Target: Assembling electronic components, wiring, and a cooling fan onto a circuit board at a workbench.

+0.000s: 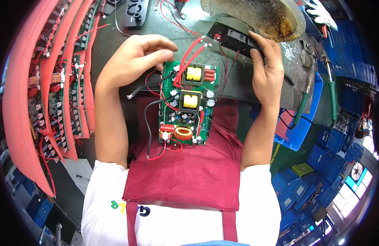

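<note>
In the head view, the green circuit board lay between the forearms, its far end against the surface and its near end in front of the maroon apron; what bore its weight could not be told. Beyond it, to the far right, was the black panel. Handling the two well probably called for holding the panel by its edges, leaving slack in the thin wires that ran down from it, and keeping the thick red leads and black leads from snagging or tugging at the board. A steadying touch on the board's rim, rather than its components, seemed wise. The right hand pinched the panel's right end, forefinger on the far side, thumb nearer. The left hand was loosely curled by the board's far left corner, thumb and forefinger a little apart with nothing visible between them; whether its lower fingers touched anything was hidden.
</note>
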Tool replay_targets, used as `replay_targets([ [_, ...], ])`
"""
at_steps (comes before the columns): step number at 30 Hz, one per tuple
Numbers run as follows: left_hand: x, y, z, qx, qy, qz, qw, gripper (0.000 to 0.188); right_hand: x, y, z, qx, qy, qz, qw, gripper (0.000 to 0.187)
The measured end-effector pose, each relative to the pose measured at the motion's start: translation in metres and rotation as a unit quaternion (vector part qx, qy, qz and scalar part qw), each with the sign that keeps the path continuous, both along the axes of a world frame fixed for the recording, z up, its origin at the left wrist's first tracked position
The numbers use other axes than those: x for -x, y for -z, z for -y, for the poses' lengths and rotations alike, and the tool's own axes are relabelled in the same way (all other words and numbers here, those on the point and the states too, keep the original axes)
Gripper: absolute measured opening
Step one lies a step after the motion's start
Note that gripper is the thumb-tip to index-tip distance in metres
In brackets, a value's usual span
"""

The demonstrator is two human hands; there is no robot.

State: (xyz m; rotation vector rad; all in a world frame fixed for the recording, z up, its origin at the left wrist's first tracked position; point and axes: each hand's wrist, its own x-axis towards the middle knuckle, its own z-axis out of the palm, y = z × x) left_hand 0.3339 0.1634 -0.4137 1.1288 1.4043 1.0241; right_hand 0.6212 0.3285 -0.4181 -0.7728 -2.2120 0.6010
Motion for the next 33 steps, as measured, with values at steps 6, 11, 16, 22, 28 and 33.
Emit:
replay_targets([
  [6,-0.002,0.009,-0.029,0.021,0.067,0.046,0.996,0.025,0.001,0.005,0.006,0.109,-0.081,0.063,0.989,0.036],
  [11,-0.009,0.019,-0.028,-0.028,0.081,0.115,0.99,0.023,0.021,0.022,0.002,-0.023,0.029,0.057,0.998,0.034],
  [16,-0.014,0.016,-0.028,-0.016,0.079,0.125,0.989,0.022,0.034,0.035,-0.012,-0.065,0.077,0.027,0.995,0.034],
  [22,-0.006,0.015,-0.032,-0.015,0.106,0.123,0.987,0.021,0.013,0.014,-0.007,0.016,-0.02,-0.03,0.999,0.037],
  [28,-0.006,0.017,-0.027,0.034,0.075,0.15,0.985,0.016,0.008,0.006,0.003,0.083,-0.091,0.075,0.99,0.035],
  [33,-0.012,0.024,-0.022,-0.002,0.0,0.188,0.982,0.021,0.021,0.019,0.0,0.063,-0.09,0.048,0.993,0.037],
])
